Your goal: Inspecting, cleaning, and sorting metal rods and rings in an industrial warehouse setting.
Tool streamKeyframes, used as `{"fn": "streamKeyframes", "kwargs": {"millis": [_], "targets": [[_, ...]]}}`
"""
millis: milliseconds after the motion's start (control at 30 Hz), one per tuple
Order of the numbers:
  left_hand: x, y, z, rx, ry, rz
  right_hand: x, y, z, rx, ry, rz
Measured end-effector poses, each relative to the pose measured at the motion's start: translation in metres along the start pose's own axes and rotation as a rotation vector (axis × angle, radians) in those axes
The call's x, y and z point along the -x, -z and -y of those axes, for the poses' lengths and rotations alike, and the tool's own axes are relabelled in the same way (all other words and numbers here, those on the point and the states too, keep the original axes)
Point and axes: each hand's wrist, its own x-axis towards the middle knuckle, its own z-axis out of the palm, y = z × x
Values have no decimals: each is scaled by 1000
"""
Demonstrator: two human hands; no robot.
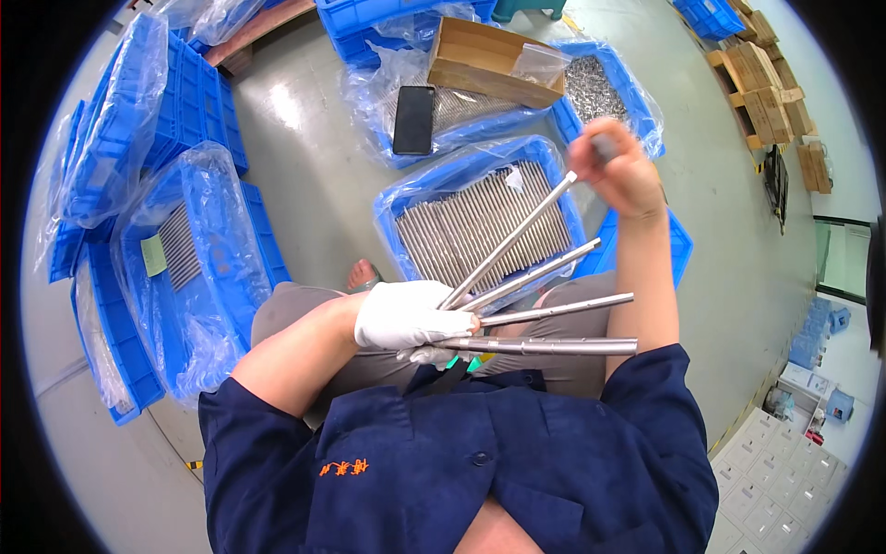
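Note:
My left hand (406,312), in a white glove, is closed around several metal rods (563,346). They fan out to the right above my lap, their far ends apart. Up at the right is my bare right hand (635,185), blurred by motion, its fingers bent round a small dark grey piece (604,148) whose kind I cannot make out. The tip of the uppermost rod (517,231) comes close to these fingers; whether they touch is unclear. Beyond the rods, a blue plastic-lined crate (386,208) holds rows of similar metal rods (480,222).
Behind that crate, another lined crate (369,115) carries a black phone (413,120) and an open cardboard box (494,60). A crate of small shiny metal parts (591,88) stands to their right. Blue crates (194,102) are stacked at left, beside a lined crate (217,212) with rods.

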Motion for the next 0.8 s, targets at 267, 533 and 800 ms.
{"fn": "streamKeyframes", "kwargs": {"millis": [267,533,800], "targets": [[2,16,6,399,-459,-222,-10,9,-11,-250,-39,-401],[-14,35,13,275,23,-571,-20,-98,-99,1730,366,-54],[-16,41,15,655,-369,-477,-20,-93,-92,1354,450,-259]]}}
